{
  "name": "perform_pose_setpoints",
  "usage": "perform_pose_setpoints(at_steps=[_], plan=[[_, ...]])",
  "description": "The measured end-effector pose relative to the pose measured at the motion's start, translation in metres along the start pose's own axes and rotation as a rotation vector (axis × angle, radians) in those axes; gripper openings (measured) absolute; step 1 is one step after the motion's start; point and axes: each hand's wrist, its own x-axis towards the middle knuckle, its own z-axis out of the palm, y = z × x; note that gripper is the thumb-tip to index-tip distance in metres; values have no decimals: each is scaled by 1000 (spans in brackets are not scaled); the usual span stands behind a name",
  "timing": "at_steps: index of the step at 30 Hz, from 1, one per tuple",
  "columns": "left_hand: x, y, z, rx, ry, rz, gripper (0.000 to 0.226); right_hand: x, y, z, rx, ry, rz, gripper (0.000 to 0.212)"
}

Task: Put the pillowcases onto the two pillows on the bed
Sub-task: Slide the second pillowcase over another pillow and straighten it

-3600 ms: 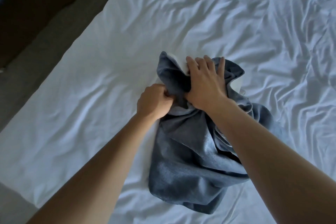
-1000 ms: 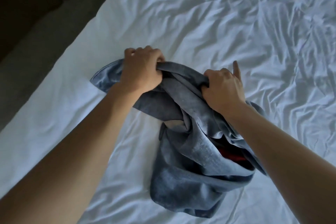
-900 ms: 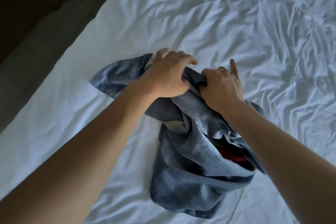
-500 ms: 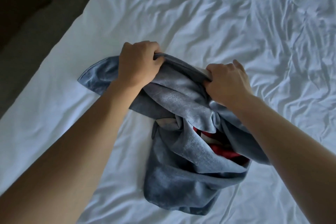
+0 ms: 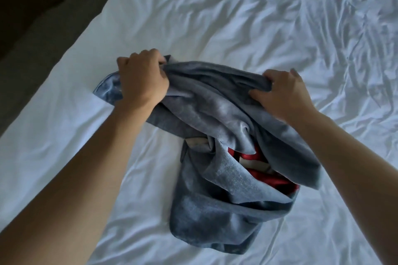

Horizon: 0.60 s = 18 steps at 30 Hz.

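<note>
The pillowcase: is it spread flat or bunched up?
Bunched up. The pillowcase lies crumpled in folds on the sheet, its upper edge gripped by the left hand and right hand.

Two bare forearms are seen, entering from the lower left and lower right corners. No sleeves are worn within view; both arms are uncovered from the frame edge up to the wrists. The left hand (image 5: 142,80) and the right hand (image 5: 284,94) are bare: no gloves, rings, watch or bands are visible on either. Knuckles and the backs of both hands are shown toward the camera. Fingernails are mostly hidden; those of the right hand are too small and dim to be judged. The rest of the body is out of frame.
</note>
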Motion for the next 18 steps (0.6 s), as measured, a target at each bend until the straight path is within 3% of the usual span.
perform_pose_setpoints(at_steps=[3, 6, 11, 13, 16, 18], plan=[[-6, 37, -2, -111, -69, 240, 43, 2, -15, 12, 23, 78, -42, 41], [-11, 60, 1, -160, -89, 375, 41, 4, -13, 19, -65, 109, -59, 29], [-9, 13, 3, -93, 39, 155, 44, 5, 40, 3, -347, 71, 230, 12], [-13, -13, 5, 2, 38, -1, 56, 2, 51, -1, -381, 74, 279, 17], [-21, -29, 11, 77, 16, -142, 69, 8, 25, 3, -244, 113, 120, 46], [-22, -28, 14, 123, 24, -140, 67, 15, -10, 11, -163, 123, -42, 51]])
